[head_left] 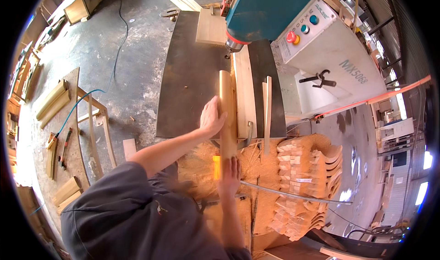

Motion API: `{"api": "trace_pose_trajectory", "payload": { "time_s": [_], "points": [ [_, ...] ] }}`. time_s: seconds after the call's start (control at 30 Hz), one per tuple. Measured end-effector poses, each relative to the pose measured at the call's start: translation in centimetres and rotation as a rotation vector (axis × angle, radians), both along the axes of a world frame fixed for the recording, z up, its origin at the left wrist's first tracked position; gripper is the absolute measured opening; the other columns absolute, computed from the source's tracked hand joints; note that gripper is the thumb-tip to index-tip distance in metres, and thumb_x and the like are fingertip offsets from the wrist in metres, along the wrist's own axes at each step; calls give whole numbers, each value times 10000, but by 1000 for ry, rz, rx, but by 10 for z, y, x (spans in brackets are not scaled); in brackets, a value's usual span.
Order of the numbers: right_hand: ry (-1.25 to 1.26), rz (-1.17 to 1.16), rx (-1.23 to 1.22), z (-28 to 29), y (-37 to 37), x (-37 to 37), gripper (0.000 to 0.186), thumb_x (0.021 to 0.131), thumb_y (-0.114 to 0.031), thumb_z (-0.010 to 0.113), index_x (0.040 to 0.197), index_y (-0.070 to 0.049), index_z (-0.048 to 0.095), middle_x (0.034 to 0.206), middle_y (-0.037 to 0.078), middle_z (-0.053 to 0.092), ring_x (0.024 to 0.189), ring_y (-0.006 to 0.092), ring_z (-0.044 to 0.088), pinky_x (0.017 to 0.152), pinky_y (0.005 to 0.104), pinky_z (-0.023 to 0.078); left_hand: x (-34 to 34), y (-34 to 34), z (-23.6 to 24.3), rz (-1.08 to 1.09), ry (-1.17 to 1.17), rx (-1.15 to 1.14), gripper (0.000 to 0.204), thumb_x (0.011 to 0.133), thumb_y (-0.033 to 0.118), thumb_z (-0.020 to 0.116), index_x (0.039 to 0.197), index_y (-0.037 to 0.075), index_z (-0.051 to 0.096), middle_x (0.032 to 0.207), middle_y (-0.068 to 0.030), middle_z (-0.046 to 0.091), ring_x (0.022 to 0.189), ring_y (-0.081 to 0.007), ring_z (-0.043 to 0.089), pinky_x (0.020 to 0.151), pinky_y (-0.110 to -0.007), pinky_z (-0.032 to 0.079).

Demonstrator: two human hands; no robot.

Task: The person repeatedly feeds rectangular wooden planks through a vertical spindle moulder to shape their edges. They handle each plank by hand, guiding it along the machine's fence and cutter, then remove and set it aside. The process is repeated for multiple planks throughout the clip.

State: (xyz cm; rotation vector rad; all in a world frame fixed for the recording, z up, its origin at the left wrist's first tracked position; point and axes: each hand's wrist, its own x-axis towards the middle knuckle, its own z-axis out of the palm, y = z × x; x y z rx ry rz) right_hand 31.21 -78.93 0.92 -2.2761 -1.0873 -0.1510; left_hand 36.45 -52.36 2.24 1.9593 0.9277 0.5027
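A long, pale wooden rail [226, 93] lies lengthwise, its far part over the dark machine table [183, 81] and its near end past the table's front edge. My left hand [212, 118] presses on the rail's left side, thumb against the wood and fingers close together. Farther back toward me, my right hand [229, 180] grips the near end, with its fingers over the wood; this part is slightly blurred. A straight wooden fence [245, 90] runs along the rail's right side. Beyond the rail's far end, a drill-like cutter in a metal chuck [234, 44] hangs under the teal machine head [266, 12].
A grey control housing [330, 54] with buttons and a clamp handle stands at right. Curved wooden parts [307, 182] are stacked beside sawdust [256, 168]. A metal rod [298, 194] sticks out rightward. On the left, a bench [68, 104] carries wooden pieces and a blue hose [75, 106].
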Motion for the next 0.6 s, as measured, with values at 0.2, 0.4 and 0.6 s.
{"api": "trace_pose_trajectory", "payload": {
  "time_s": [0.2,0.4,0.6],
  "points": [
    [819,-111,219,-2,-102,-68,623,933,5,632,1546,-29,530,1478,195,629,1358,340,622,1055,431,547,-40,-42,29,-82,-87,-917,766,853,482,889,1340,25,514,1081,-123,700,839,-205,719,744,-345,625],
    [831,-205,153,-46,-141,-111,976,800,-12,833,1653,-67,361,1501,196,600,1376,308,608,1097,395,503,-83,-94,57,-798,-574,-1183,722,756,41,732,1454,61,550,1381,-106,626,1377,-218,502,1191,-390,377],
    [483,-225,-111,-61,-98,-90,1120,726,-140,928,1645,-16,300,1577,268,464,1443,466,484,1165,511,445,-103,-104,67,-1073,-653,-1057,724,810,-7,744,1496,57,521,1436,-87,598,1400,-209,495,1198,-388,372]
  ]
}}
